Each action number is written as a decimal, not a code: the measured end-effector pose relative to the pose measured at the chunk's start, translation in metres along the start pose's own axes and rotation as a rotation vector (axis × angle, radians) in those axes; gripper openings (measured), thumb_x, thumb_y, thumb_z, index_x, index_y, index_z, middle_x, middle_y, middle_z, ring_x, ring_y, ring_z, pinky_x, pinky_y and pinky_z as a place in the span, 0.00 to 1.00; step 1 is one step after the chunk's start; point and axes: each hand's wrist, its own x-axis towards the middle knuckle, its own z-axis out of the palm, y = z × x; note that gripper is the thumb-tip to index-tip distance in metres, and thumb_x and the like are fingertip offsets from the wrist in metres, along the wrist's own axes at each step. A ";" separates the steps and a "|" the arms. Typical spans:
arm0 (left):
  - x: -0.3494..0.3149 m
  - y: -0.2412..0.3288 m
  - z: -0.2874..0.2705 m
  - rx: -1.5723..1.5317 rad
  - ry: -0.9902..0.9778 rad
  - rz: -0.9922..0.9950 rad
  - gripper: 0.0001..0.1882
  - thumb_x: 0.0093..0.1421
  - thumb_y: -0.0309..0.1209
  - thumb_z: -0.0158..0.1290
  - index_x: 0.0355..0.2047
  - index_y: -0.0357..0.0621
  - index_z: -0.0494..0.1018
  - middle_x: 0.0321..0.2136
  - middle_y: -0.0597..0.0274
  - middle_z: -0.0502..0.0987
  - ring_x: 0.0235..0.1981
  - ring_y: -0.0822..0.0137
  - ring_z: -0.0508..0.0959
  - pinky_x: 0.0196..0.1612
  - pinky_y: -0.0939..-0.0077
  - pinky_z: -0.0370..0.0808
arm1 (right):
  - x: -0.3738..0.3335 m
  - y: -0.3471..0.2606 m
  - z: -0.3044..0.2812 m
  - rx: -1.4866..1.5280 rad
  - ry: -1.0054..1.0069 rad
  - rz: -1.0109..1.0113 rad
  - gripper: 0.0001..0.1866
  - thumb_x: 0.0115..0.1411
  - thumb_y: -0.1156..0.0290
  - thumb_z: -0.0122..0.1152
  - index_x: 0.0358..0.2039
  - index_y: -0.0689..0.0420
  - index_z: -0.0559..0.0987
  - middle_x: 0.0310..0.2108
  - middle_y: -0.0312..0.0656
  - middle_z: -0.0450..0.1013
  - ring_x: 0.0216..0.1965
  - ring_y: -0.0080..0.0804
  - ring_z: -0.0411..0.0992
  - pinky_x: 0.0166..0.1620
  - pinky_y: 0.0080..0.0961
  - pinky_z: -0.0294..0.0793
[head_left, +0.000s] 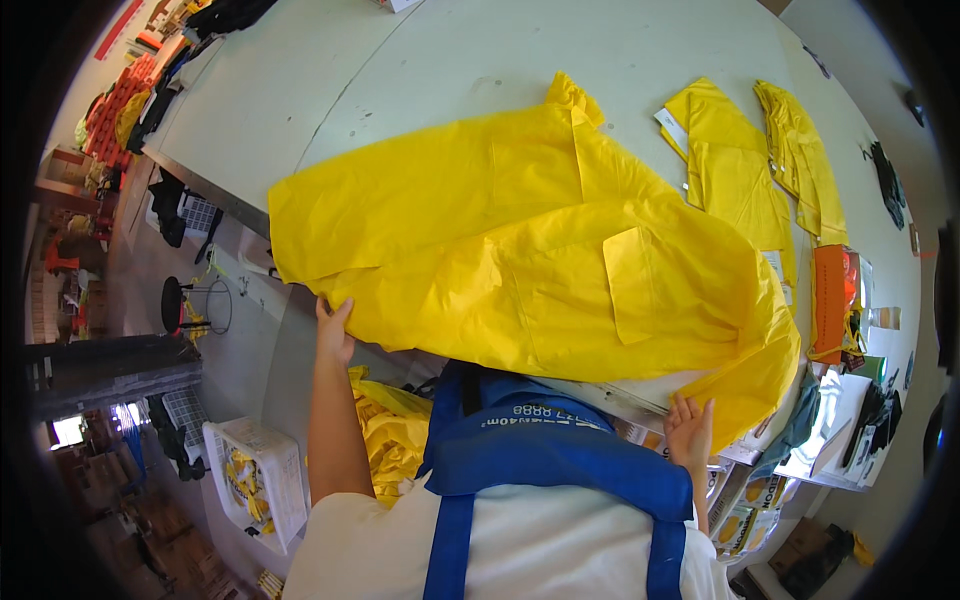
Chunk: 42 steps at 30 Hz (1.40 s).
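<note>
One big yellow cloth on the table, left hand and right hand apart at its near edge, can't tell if pinching, then two folded yellow pieces, one orange box, one white basket holding yellow bits.

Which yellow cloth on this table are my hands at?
The large yellow fabric garment, with your left hand and right hand at its near edge. Two smaller yellow fabric pieces lie farther right, untouched.

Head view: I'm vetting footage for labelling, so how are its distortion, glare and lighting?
In the head view, the table's right edge curves toward the black rim; in the head view, bright glare whitens a shiny surface at right; in the head view, light shows folds across the yellow garment.
</note>
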 end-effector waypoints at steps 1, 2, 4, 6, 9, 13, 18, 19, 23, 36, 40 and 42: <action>-0.002 0.010 0.006 -0.046 0.049 -0.089 0.41 0.54 0.20 0.54 0.64 0.53 0.45 0.59 0.54 0.57 0.56 0.52 0.64 0.52 0.53 0.69 | 0.009 0.000 -0.014 0.292 -0.053 0.010 0.25 0.63 0.55 0.51 0.56 0.53 0.62 0.48 0.42 0.68 0.42 0.35 0.70 0.47 0.28 0.70; -0.003 0.021 0.002 -0.014 0.026 -0.017 0.41 0.54 0.19 0.53 0.63 0.53 0.46 0.58 0.54 0.58 0.55 0.52 0.64 0.52 0.54 0.69 | 0.011 -0.009 -0.004 0.317 0.029 -0.051 0.26 0.63 0.55 0.51 0.57 0.52 0.61 0.50 0.42 0.66 0.44 0.36 0.69 0.48 0.29 0.69; -0.011 0.065 0.021 0.006 -0.047 0.182 0.40 0.53 0.18 0.52 0.63 0.54 0.48 0.57 0.53 0.59 0.55 0.51 0.65 0.52 0.54 0.70 | 0.015 -0.028 0.039 0.396 0.202 -0.197 0.28 0.63 0.56 0.52 0.59 0.50 0.57 0.54 0.42 0.63 0.48 0.37 0.66 0.51 0.32 0.68; -0.041 0.136 0.064 0.030 -0.086 0.414 0.37 0.53 0.17 0.49 0.62 0.52 0.51 0.56 0.53 0.61 0.53 0.52 0.67 0.51 0.55 0.72 | 0.029 -0.057 0.032 0.157 0.202 -0.490 0.28 0.62 0.57 0.52 0.60 0.48 0.57 0.56 0.43 0.60 0.53 0.37 0.63 0.54 0.33 0.64; -0.052 0.224 0.152 0.117 -0.076 0.586 0.31 0.56 0.20 0.50 0.59 0.48 0.54 0.50 0.52 0.67 0.49 0.55 0.71 0.48 0.59 0.75 | 0.055 -0.103 0.038 -0.478 0.428 -0.901 0.31 0.62 0.61 0.52 0.63 0.51 0.54 0.59 0.45 0.57 0.59 0.36 0.57 0.60 0.30 0.55; -0.012 0.246 0.267 0.223 -0.399 0.713 0.27 0.61 0.33 0.51 0.59 0.43 0.56 0.51 0.56 0.67 0.52 0.64 0.68 0.52 0.71 0.67 | 0.079 -0.173 0.096 -0.749 0.324 -1.045 0.30 0.62 0.65 0.52 0.62 0.61 0.56 0.57 0.45 0.61 0.58 0.35 0.59 0.61 0.25 0.51; 0.045 0.142 0.248 1.643 -0.625 0.464 0.32 0.55 0.40 0.52 0.58 0.41 0.61 0.53 0.44 0.68 0.54 0.52 0.69 0.55 0.66 0.65 | 0.086 -0.156 0.059 -0.947 0.524 -0.924 0.21 0.62 0.67 0.52 0.53 0.63 0.70 0.53 0.45 0.68 0.54 0.35 0.64 0.58 0.25 0.58; 0.068 0.110 0.209 1.707 -0.696 0.503 0.29 0.52 0.36 0.54 0.55 0.42 0.65 0.49 0.47 0.72 0.51 0.52 0.72 0.53 0.65 0.68 | 0.079 -0.144 0.050 -0.983 0.599 -0.828 0.21 0.61 0.67 0.52 0.52 0.64 0.71 0.51 0.46 0.69 0.53 0.36 0.66 0.57 0.26 0.60; 0.102 0.048 0.076 1.767 -0.718 0.256 0.21 0.47 0.29 0.57 0.43 0.42 0.70 0.40 0.52 0.74 0.32 0.56 0.77 0.38 0.67 0.73 | 0.032 -0.124 -0.004 -1.919 0.819 -0.406 0.22 0.54 0.64 0.59 0.49 0.60 0.75 0.37 0.55 0.74 0.37 0.36 0.74 0.43 0.28 0.71; -0.089 0.051 0.328 1.523 -0.896 1.740 0.22 0.46 0.30 0.57 0.44 0.50 0.71 0.42 0.61 0.69 0.49 0.59 0.67 0.60 0.54 0.55 | 0.077 0.003 0.219 -1.907 -0.941 -0.999 0.12 0.38 0.68 0.63 0.27 0.53 0.75 0.27 0.43 0.68 0.32 0.39 0.70 0.37 0.29 0.67; -0.089 0.025 0.263 1.458 -1.216 1.428 0.11 0.43 0.26 0.52 0.31 0.49 0.74 0.24 0.65 0.67 0.34 0.61 0.71 0.54 0.56 0.63 | 0.081 0.015 0.186 -1.505 -0.790 -0.632 0.13 0.50 0.69 0.62 0.37 0.57 0.77 0.28 0.45 0.70 0.30 0.42 0.71 0.36 0.34 0.71; -0.093 0.016 0.234 1.520 -1.217 1.357 0.08 0.45 0.27 0.51 0.29 0.49 0.73 0.24 0.64 0.68 0.34 0.61 0.70 0.51 0.61 0.65 | 0.099 0.005 0.194 -1.457 -0.557 -0.561 0.15 0.53 0.69 0.62 0.41 0.60 0.76 0.30 0.46 0.71 0.31 0.42 0.72 0.37 0.33 0.72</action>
